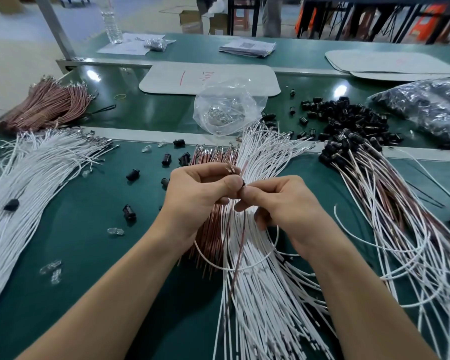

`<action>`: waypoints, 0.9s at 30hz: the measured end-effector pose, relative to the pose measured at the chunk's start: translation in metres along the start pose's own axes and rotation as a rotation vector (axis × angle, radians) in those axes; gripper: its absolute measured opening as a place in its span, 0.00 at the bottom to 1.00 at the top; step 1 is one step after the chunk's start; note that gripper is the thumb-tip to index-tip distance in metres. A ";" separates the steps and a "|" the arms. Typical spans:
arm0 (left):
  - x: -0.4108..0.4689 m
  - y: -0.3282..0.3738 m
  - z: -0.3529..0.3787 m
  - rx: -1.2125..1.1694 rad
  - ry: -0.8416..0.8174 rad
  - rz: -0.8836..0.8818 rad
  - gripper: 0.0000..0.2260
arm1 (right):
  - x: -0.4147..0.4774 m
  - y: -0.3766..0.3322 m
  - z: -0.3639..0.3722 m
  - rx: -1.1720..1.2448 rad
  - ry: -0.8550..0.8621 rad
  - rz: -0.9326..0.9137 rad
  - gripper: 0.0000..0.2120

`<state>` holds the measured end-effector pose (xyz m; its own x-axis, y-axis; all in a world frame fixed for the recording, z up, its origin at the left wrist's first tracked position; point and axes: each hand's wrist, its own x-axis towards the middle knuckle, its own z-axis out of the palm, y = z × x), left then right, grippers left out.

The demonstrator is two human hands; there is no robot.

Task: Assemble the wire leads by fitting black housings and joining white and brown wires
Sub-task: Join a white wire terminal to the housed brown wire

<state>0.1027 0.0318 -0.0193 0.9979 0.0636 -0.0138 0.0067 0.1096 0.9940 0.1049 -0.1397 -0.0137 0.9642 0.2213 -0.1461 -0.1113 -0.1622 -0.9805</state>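
Note:
Both hands meet at the centre of the green table [83, 229]. My left hand [200, 188] pinches wire ends whose metal terminals [230, 169] stick up above its fingers. My right hand [278, 201] pinches a small black housing [243, 183], mostly hidden between the thumbs. A brown wire [238, 255] and a looping white wire [244, 267] hang down from the hands. Beneath them lie a fan of white wires [265, 294] and a bundle of brown wires [211, 229].
Loose black housings [348, 118] are heaped at the back right, with finished leads [390, 203] spread on the right. More white wires [24, 193] lie left, brown wires [50, 105] at back left. A clear bag of terminals [226, 110] sits behind. Stray housings [129, 211] dot the table.

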 end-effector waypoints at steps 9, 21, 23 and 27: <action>0.002 0.002 0.001 -0.025 0.039 0.003 0.06 | 0.002 0.001 0.002 -0.001 0.017 0.020 0.09; 0.002 -0.001 0.003 -0.038 0.032 0.001 0.11 | 0.001 -0.001 0.006 0.050 0.035 0.043 0.12; 0.003 -0.001 0.003 -0.002 0.043 0.038 0.12 | 0.001 -0.001 0.006 0.045 0.035 0.049 0.11; 0.003 -0.006 0.001 0.240 0.122 0.207 0.10 | 0.001 0.000 0.007 0.053 0.041 0.036 0.14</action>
<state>0.1059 0.0300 -0.0253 0.9647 0.1800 0.1923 -0.1654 -0.1540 0.9741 0.1047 -0.1330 -0.0149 0.9683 0.1765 -0.1769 -0.1575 -0.1183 -0.9804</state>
